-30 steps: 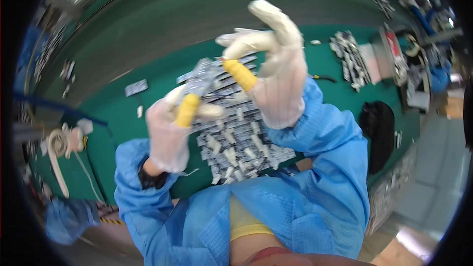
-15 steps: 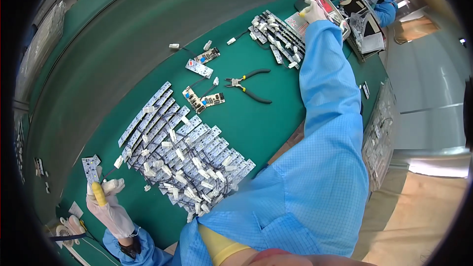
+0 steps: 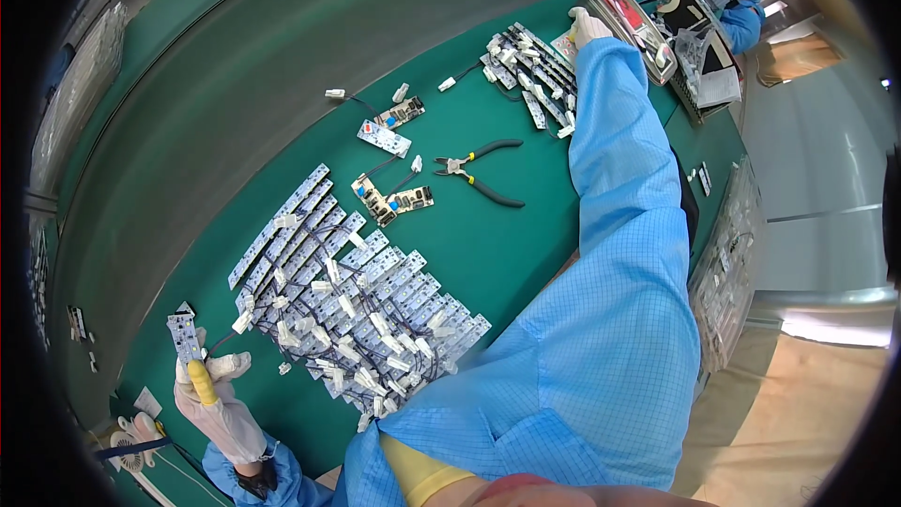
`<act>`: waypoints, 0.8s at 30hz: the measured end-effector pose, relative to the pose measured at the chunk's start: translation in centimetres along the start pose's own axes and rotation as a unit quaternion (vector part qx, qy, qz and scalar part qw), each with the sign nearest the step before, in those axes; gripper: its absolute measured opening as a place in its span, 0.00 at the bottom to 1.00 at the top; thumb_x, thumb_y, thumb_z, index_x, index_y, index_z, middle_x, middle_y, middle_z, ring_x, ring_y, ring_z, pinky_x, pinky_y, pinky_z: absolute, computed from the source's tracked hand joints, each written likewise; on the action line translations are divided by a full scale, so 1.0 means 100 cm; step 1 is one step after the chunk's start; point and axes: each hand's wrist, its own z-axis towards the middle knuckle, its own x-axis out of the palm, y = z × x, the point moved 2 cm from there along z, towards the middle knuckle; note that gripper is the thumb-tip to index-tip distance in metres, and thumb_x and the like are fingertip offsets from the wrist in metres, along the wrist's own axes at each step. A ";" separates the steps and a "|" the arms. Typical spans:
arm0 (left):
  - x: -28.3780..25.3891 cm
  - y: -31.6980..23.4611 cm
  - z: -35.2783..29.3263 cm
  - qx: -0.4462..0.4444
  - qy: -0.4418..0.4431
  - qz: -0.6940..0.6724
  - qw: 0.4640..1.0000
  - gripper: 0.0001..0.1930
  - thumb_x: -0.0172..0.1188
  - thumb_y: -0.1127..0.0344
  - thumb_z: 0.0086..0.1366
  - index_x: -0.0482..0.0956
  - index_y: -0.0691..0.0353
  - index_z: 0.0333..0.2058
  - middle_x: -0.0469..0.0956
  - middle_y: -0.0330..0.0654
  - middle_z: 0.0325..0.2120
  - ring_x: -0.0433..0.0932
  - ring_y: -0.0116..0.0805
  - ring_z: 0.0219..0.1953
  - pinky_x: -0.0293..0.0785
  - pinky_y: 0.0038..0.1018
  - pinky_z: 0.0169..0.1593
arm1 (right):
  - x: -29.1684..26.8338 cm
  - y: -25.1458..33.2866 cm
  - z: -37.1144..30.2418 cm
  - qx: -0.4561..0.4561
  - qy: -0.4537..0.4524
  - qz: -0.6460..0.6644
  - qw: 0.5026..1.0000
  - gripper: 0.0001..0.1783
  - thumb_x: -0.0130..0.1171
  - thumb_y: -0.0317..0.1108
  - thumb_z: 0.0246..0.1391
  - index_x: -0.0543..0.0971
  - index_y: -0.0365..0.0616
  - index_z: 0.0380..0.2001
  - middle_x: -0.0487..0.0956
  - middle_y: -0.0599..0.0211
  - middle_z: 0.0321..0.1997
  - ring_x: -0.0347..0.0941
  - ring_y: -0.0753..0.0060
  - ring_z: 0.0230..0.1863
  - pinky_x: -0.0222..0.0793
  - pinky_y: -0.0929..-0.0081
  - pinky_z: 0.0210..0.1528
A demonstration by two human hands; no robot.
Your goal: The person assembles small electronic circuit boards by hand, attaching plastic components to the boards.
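Observation:
My gloved left hand, with a yellow cover on one finger, is closed on a small white LED circuit board. A dark lead runs from it to a white plug. To its right lie rows of LED strip boards under a tangle of leads and white connectors. My gloved right hand is stretched far out with its fingers curled, at a small sheet with red marks. Its fingertips are partly hidden, so what they pinch cannot be made out. A clear-walled box with red contents stands beside it.
Cutting pliers with dark handles lie mid-table. Tan circuit boards are left of them. More strip boards lie near my right forearm. A dark basket stands far right, and a small white fan at lower left.
My right hand has drawn left, away from the clear-walled box, its fingers now more curled. My left hand has come slightly nearer and rightward, turning the LED board a little.

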 end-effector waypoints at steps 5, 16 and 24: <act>0.003 -0.005 -0.004 -0.007 -0.005 -0.010 1.000 0.22 0.48 0.56 0.70 0.68 0.72 0.51 0.81 0.49 0.29 0.79 0.31 0.27 0.79 0.27 0.35 | -0.022 0.026 -0.012 0.014 0.026 -0.094 0.995 0.22 0.49 0.28 0.56 0.66 0.49 0.54 0.79 0.57 0.40 0.74 0.55 0.50 0.67 0.61 0.54; 0.005 -0.018 -0.018 -0.085 0.135 0.079 0.984 0.17 0.48 0.65 0.67 0.73 0.75 0.47 0.80 0.46 0.22 0.78 0.33 0.22 0.76 0.24 0.31 | -0.212 0.173 -0.066 -0.158 0.192 0.390 0.887 0.19 0.46 0.28 0.62 0.68 0.45 0.57 0.77 0.66 0.41 0.73 0.73 0.42 0.69 0.77 0.43; 0.038 -0.038 -0.016 0.394 0.247 0.444 0.766 0.27 0.69 0.55 0.48 0.77 0.59 0.46 0.77 0.41 0.30 0.74 0.36 0.36 0.68 0.30 0.39 | -0.249 0.357 -0.245 -0.408 0.280 0.558 0.666 0.27 0.67 0.26 0.44 0.75 0.47 0.50 0.80 0.64 0.34 0.77 0.75 0.29 0.71 0.81 0.28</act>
